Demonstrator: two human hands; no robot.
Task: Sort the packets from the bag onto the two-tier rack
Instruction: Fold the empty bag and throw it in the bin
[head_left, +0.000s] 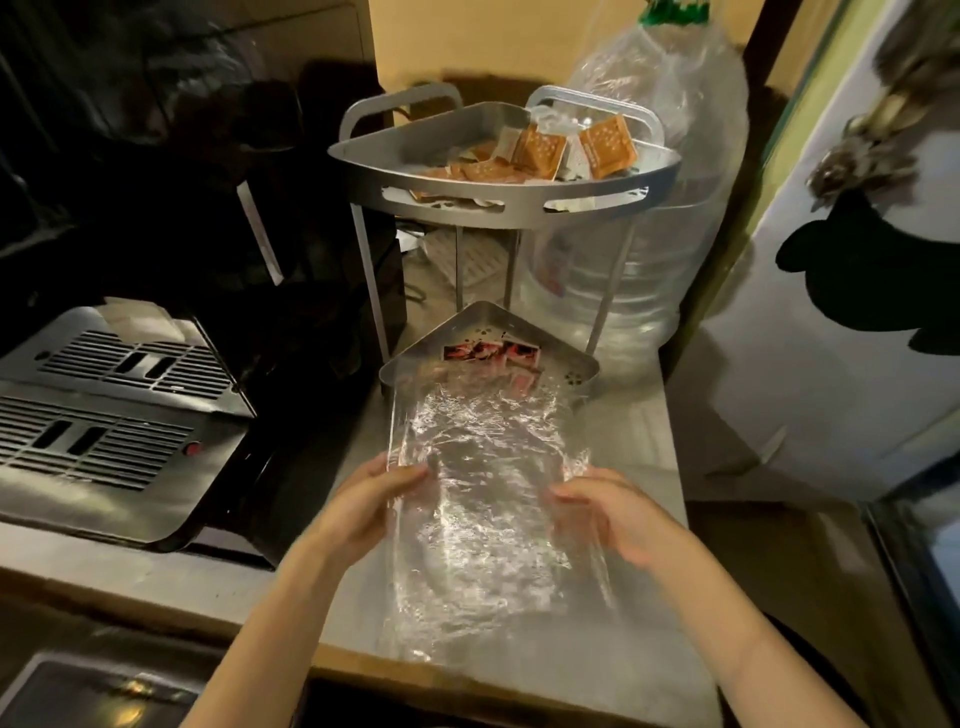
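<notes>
A clear plastic bag (483, 499) is stretched over the counter, its far end lying in the lower tier (582, 371) of the silver two-tier rack. My left hand (369, 501) grips the bag's left edge and my right hand (608, 512) grips its right edge. Red and white packets (493, 352) lie in the lower tier at the bag's far end. Orange packets (540, 150) are piled in the upper tier (395, 174), some leaning upright. The bag looks mostly flat; I cannot tell if packets remain inside.
A large clear water bottle (649, 218) stands right behind the rack. A black and silver coffee machine (119, 410) fills the left side. A white wall with a black shape (857, 270) is on the right. The counter edge (467, 675) runs near me.
</notes>
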